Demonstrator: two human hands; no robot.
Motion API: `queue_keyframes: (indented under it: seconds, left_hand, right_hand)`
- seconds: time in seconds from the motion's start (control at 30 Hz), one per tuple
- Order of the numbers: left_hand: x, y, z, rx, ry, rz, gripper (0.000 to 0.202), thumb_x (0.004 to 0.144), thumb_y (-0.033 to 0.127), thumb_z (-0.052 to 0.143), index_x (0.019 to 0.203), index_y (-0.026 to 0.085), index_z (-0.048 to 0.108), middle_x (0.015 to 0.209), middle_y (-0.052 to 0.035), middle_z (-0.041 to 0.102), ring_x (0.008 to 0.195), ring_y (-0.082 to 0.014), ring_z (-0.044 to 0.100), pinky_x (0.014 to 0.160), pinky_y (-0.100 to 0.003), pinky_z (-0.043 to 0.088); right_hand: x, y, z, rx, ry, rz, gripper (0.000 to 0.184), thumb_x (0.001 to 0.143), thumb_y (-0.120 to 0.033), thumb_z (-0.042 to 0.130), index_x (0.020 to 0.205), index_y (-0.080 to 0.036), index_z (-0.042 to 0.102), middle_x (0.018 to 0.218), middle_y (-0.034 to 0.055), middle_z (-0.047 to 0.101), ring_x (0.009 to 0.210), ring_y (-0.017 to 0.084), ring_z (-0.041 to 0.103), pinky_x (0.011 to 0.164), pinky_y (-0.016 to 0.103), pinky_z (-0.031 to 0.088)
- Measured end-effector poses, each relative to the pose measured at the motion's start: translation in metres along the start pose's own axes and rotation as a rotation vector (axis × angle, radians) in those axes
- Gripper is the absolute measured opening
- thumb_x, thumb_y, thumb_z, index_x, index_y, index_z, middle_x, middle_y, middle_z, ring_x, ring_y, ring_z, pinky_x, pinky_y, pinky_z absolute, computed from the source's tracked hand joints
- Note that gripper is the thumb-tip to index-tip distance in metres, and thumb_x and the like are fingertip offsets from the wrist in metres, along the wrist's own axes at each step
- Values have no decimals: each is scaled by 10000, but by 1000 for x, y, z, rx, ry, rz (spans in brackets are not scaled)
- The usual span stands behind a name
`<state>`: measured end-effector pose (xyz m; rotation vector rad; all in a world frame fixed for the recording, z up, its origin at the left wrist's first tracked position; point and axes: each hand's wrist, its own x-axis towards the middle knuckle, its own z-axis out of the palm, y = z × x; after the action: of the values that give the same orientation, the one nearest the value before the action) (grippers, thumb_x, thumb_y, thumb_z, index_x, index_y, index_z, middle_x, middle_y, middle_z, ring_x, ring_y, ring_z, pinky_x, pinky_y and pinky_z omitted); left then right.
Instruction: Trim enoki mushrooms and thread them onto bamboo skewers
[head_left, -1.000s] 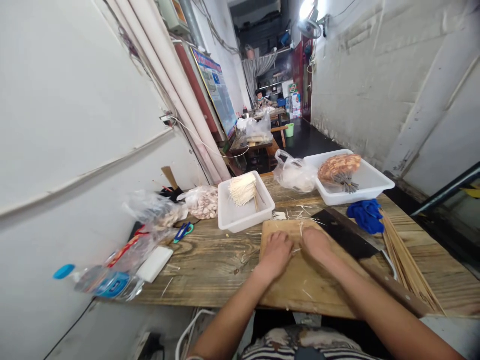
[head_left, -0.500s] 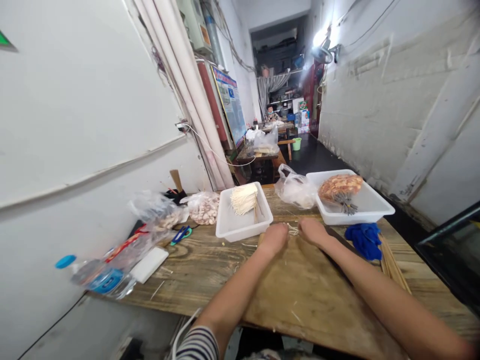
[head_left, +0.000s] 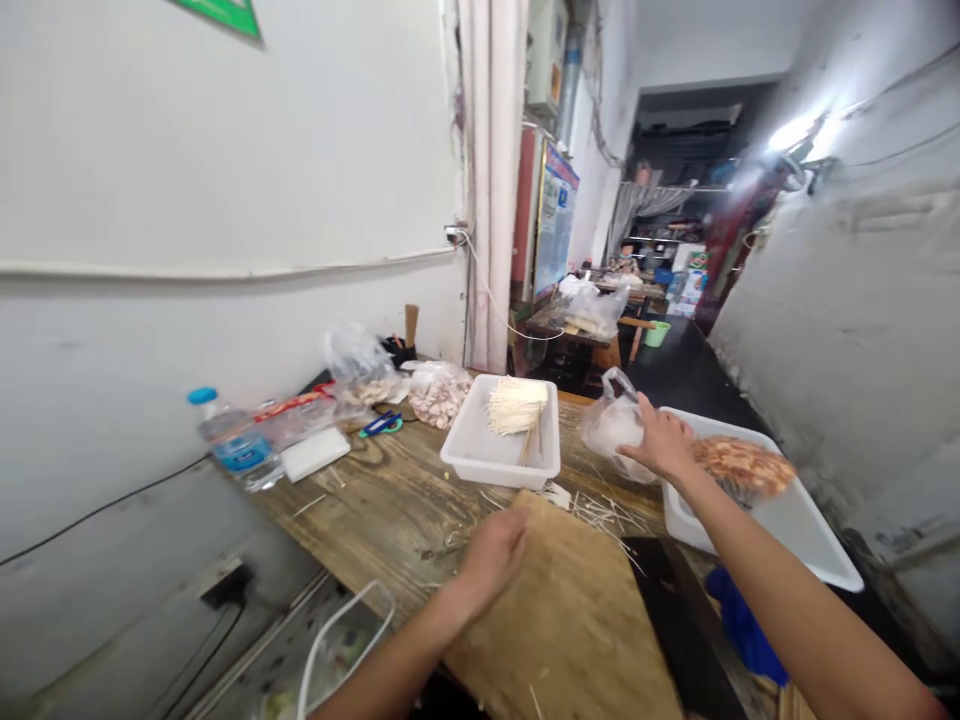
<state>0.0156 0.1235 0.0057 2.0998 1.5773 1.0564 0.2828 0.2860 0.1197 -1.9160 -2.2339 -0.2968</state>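
Observation:
My left hand (head_left: 495, 548) is closed at the left edge of a wooden cutting board (head_left: 577, 610), its fingers curled against the wood. My right hand (head_left: 664, 440) reaches forward with thumb and fingers apart, beside a clear plastic bag (head_left: 611, 425) and over the near corner of a white tray (head_left: 814, 545). In that tray lies a bundle of reddish skewered food (head_left: 750, 465). Thin pale strands, like enoki mushroom (head_left: 604, 510), are scattered beyond the board's far edge. A second white tray (head_left: 465, 455) holds a stack of skewered enoki (head_left: 517, 405).
A long black flat object (head_left: 675, 600) lies right of the board, near a blue cloth (head_left: 746, 625). At the left are a water bottle (head_left: 244, 450), a white box (head_left: 315, 453), scissors (head_left: 382, 424) and a bag of pale pieces (head_left: 439, 392). A person (head_left: 624, 262) sits far back.
My hands have parted: the right moved forward to the plastic bag, the left back along the board's left edge. Strands now lie loose past the board. The view has turned left.

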Motion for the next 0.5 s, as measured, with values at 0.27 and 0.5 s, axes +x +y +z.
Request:
queue_keyframes:
  seconds: [0.27,0.5]
  left_hand:
    - [14,-85,-69,219,330,-449,521,903,375,480,1346,101,449,1226,-182,620,1159,-272,586,961,-430,469]
    - [59,-75,-57,490,69,-113,338,799,307,689,1123,227,636,1315,-106,567,1354,-293,359,1153,-553,55]
  right_hand:
    - [5,-7,44,117,-343,-136,260,914,-364,570,1050,-145,611,1028,52,635,888,166,618,801,380,528]
    - [8,11,35,424,-147,96,221,910,-329,580,1041,-154,614,1057,53,627,922,172,610,817,383,526]
